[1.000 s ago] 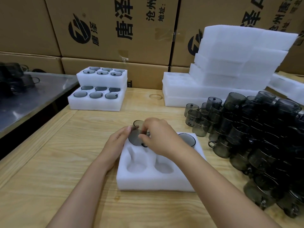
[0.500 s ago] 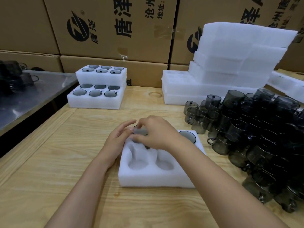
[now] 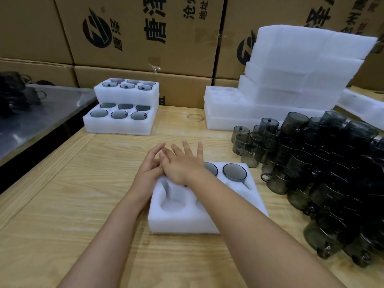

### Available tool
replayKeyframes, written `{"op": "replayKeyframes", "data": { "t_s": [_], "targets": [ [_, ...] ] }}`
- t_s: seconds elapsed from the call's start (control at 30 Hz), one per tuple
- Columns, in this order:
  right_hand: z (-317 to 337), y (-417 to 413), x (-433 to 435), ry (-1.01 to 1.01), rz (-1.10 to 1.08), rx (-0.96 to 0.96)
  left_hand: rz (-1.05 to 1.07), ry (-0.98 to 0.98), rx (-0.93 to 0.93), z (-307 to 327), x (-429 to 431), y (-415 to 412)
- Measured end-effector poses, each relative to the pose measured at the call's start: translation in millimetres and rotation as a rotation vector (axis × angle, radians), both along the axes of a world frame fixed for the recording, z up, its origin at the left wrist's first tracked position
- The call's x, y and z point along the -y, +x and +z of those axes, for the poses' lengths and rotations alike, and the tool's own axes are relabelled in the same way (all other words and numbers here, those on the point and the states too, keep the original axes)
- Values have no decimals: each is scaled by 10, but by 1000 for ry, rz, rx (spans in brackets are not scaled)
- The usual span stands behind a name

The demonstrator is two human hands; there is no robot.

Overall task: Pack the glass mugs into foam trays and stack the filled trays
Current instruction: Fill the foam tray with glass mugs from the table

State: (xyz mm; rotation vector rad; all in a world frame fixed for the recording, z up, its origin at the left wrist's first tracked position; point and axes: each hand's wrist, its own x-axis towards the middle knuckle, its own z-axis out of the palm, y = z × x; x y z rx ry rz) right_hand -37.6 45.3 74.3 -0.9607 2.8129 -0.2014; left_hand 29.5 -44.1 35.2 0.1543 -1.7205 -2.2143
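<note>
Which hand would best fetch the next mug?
Probably right: the right hand is open and nearer the loose mugs piled right of the foam tray; the left hand is at its left edge.

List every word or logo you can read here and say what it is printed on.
"唐泽": large, sideways, on the middle cardboard box.
"唐泽": small, beside the round logo on that box.
"地址:" and a line starting "沧": same box, cut off at the frame's top.
"泽": large, on the right cardboard box, partly cut off; its smaller print is too blurred to read.
</note>
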Motion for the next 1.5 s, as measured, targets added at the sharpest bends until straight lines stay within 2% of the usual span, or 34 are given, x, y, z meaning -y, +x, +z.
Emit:
{"op": "replayKeyframes", "data": {
  "t_s": [0.2, 0.23, 0.33, 0.37, 0.43, 0.53, 0.6, 0.67, 0.73, 0.8, 0.93, 1.3, 1.37, 1.5],
  "targets": [
    [-18, 0, -58, -112, 26, 32, 19, 11, -21, -21, -35, 21],
    [-3, 3, -86, -186, 24, 69, 31, 18, -17, -25, -32, 21],
    [104, -3, -244, -580, -14, 187, 45, -22, 1, -35, -6, 14],
    [171, -25, -333, -663, -29, 143, 47, -31, 6, -41, 1, 11],
    [344, -160, -584, -714, -140, -90, 52, -4, 14, -49, 2, 3],
    [689, -513, -1051, -694, -421, -410, 66, 11, 26, -55, -6, -6],
    [915, -786, -1344, -599, -623, -444, 77, 7, 32, -61, -3, -15],
    [1087, -1048, -1612, -387, -765, -380, 87, 17, 37, -69, 3, -19],
    [1191, -1255, -1832, -170, -809, -324, 90, 24, 44, -76, 5, -24],
    [1212, -1368, -1963, -34, -759, -295, 94, 21, 47, -83, 7, -25],
    [1110, -1406, -2023, 66, -717, -335, 93, 6, 50, -88, 15, -25],
    [999, -1352, -2030, -58, -714, -362, 98, -15, 56, -105, 30, -33],
    [1045, -1315, -2033, -133, -698, -391, 94, -5, 54, -107, 31, -37],
    [1155, -1041, -1998, -413, -660, -440, 82, 21, 47, -96, 18, -30]
  ]
}}
